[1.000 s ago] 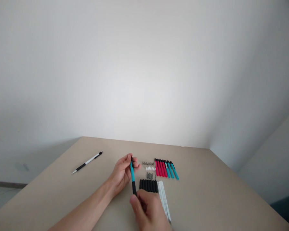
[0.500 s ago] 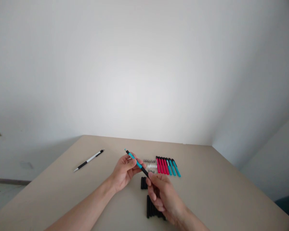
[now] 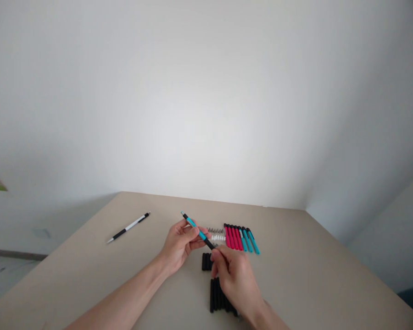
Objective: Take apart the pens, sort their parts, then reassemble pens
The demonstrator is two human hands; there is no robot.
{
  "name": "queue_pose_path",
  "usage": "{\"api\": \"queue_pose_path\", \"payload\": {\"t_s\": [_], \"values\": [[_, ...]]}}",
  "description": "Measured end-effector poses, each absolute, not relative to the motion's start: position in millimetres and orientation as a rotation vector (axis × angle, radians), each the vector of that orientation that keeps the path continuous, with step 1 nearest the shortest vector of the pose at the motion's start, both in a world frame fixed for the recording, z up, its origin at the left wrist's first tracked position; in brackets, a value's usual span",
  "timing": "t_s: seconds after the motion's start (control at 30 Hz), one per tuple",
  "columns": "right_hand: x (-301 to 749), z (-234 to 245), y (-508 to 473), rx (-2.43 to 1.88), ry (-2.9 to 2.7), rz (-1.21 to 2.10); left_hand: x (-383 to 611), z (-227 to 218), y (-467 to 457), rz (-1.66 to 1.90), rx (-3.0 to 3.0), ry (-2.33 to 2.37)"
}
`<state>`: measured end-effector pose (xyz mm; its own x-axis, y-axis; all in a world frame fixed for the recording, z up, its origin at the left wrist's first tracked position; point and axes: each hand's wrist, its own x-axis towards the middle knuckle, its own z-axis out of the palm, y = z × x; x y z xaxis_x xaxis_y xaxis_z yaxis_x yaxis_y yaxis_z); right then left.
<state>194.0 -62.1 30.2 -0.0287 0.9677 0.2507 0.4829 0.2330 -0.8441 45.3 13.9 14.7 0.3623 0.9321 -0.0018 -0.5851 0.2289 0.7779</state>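
Between my two hands a teal and black pen [image 3: 202, 235] is held at a slant, its teal end up and to the left. My left hand [image 3: 180, 243] pinches the teal barrel between thumb and fingers. At the lower end, my right hand [image 3: 234, 275] grips the black part, and its fingers hide the tip. Just right of my left fingertips lie small springs [image 3: 216, 230] and white pieces [image 3: 218, 238]. Short black grips [image 3: 205, 261] and a row of longer black tubes [image 3: 217, 295] lie under and beside my right hand, which partly covers them.
A row of red barrels [image 3: 231, 237] and teal barrels [image 3: 251, 241] lies to the right on the beige table [image 3: 306, 261]. A white and black pen [image 3: 128, 228] rests at the left. The white wall [image 3: 206, 114] rises behind the table's back edge.
My right hand has turned, its back now facing more upward and its fingers curled closer on the pen's black end. My left hand keeps its hold; the view has shifted slightly.
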Motion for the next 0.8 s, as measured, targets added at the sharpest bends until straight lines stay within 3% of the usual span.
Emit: {"api": "queue_pose_path", "payload": {"t_s": [0.17,0.3,0.53,0.8], "values": [[191.1,25.0,-57.3,-1.257,-1.305,1.269,42.6,13.9,12.4,1.037,0.793,0.404],[189.0,24.4,-52.3,-1.255,-1.185,1.427,43.9,13.6,10.1,0.961,0.843,0.306],[188.1,24.2,-52.7,-1.259,-1.27,1.311,47.1,14.8,7.7,1.044,0.83,0.377],[188.5,24.5,-61.9,-1.321,-1.494,0.894,49.3,12.0,7.1,1.086,0.777,0.408]]}}
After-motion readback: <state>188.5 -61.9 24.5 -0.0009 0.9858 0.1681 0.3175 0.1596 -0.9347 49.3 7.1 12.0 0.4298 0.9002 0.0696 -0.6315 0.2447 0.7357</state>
